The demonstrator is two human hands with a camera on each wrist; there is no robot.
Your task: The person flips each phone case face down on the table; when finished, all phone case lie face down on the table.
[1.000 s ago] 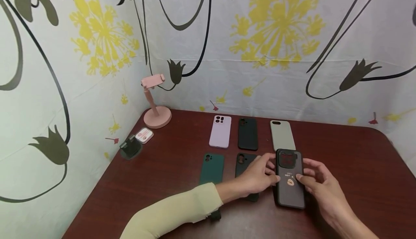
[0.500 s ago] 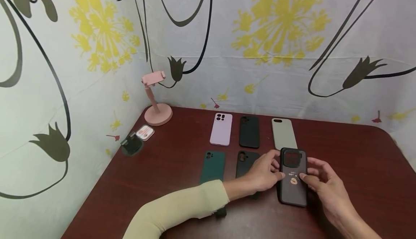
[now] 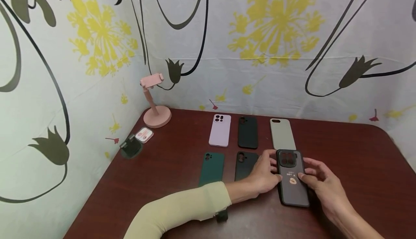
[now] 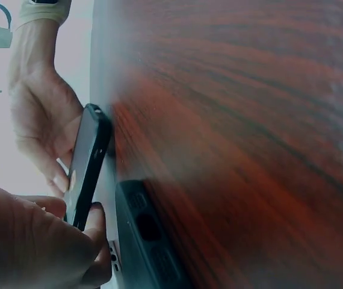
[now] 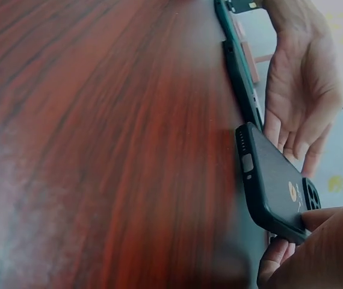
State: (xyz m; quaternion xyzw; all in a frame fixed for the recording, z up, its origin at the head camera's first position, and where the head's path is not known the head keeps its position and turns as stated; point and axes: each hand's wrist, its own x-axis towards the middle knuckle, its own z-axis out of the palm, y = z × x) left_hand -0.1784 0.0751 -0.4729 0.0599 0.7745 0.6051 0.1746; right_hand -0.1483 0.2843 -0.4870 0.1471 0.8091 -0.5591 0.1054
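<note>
The dark phone case (image 3: pixel 291 178) has tipped lower toward the counter (image 3: pixel 351 159), pinched by its edges between left hand (image 3: pixel 264 174) and right hand (image 3: pixel 320 185) for steadiness.

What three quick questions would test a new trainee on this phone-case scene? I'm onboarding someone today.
1. True or false: both hands hold the dark phone case with the round sticker.
2. How many cases lie in the far row by the wall?
3. Which thing stands in the table's far left corner: A) a pink phone stand, B) a lamp, C) a mug?

Key: 1 true, the left hand and right hand grip its two sides. 2 three: lilac case, black case, grey case. 3 A.
</note>
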